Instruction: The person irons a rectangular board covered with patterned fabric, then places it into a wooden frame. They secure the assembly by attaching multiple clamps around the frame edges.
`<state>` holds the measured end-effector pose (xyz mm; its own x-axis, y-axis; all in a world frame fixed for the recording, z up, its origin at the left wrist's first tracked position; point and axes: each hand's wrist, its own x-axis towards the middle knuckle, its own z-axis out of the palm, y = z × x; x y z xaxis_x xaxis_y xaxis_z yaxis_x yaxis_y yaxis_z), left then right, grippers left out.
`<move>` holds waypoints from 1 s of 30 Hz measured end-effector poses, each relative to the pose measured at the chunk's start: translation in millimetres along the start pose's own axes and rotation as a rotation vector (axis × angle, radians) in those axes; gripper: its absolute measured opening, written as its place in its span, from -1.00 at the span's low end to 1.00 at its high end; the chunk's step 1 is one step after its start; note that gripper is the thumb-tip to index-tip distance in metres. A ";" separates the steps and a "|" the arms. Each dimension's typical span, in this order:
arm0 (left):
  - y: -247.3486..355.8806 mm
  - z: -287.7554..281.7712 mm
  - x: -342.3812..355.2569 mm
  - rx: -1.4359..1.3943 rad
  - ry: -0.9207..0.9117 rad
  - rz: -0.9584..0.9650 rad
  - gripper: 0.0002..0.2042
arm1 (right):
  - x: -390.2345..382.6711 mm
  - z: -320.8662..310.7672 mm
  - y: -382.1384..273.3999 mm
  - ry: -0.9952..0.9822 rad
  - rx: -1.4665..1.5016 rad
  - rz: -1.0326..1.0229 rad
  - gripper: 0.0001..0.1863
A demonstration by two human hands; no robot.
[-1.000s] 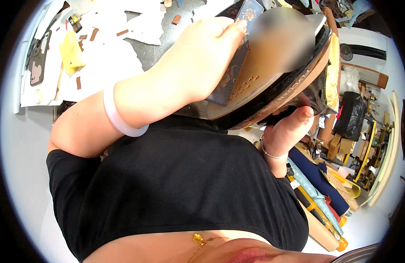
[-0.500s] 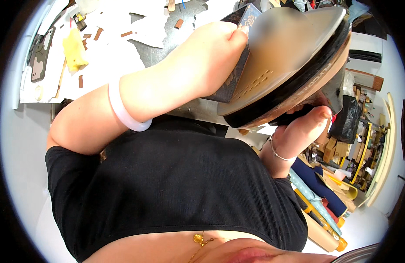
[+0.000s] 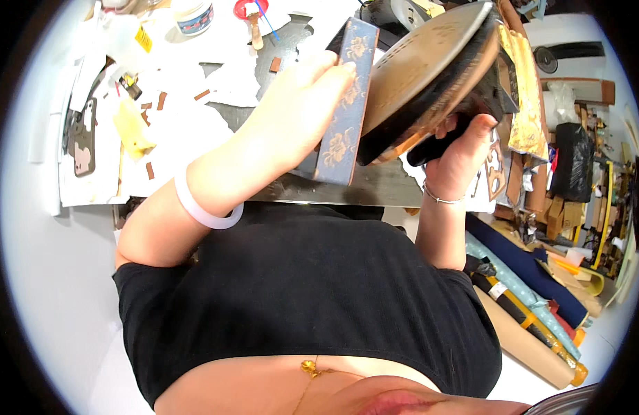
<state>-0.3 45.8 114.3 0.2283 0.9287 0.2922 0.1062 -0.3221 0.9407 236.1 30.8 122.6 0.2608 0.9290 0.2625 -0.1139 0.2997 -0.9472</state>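
My left hand (image 3: pixel 298 111), with a pale bangle at the wrist, is closed on a flat box-like piece (image 3: pixel 347 114). A blue side with tan flowers shows on that piece, and its far face is hidden. On the right, my right hand (image 3: pixel 464 155) is wrapped round the dark handle of a clothes iron (image 3: pixel 420 72). The iron is lifted and tilted, its tan soleplate with small holes turned up toward the patterned piece. Their edges lie very close; whether they touch I cannot tell. Part of my right hand's fingers is hidden behind the iron.
Torn white paper covers much of the metal-edged table (image 3: pixel 291 190). On it lie a phone (image 3: pixel 85 142), a yellow sponge-like piece (image 3: pixel 132 131), brown strips (image 3: pixel 161 101), a white tub (image 3: pixel 193 17) and a wooden-handled brush (image 3: pixel 256 33) in a red dish. Material rolls (image 3: pixel 527 318) lean at right.
The iron has come left and tipped steeper. My left hand has turned the patterned piece so that its blue side faces up. The whole view has shifted, showing more of the table's far part.
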 end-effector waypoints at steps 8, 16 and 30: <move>20.1 5.4 21.3 -0.226 0.066 -0.340 -0.72 | -6.2 -14.1 32.1 0.032 0.054 0.145 -0.59; 15.5 9.1 35.0 -0.180 0.092 -0.308 -0.67 | 0.4 -4.4 35.4 -0.026 -0.004 0.198 -0.45; 17.9 -2.1 41.3 -0.009 -0.152 -0.360 -0.64 | 43.5 5.0 -21.7 -0.072 -0.210 0.162 -0.70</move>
<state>9.1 78.7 143.6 0.3188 0.9440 -0.0847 0.1976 0.0212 0.9800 245.1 65.9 155.6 0.1853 0.9765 0.1097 0.0544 0.1013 -0.9934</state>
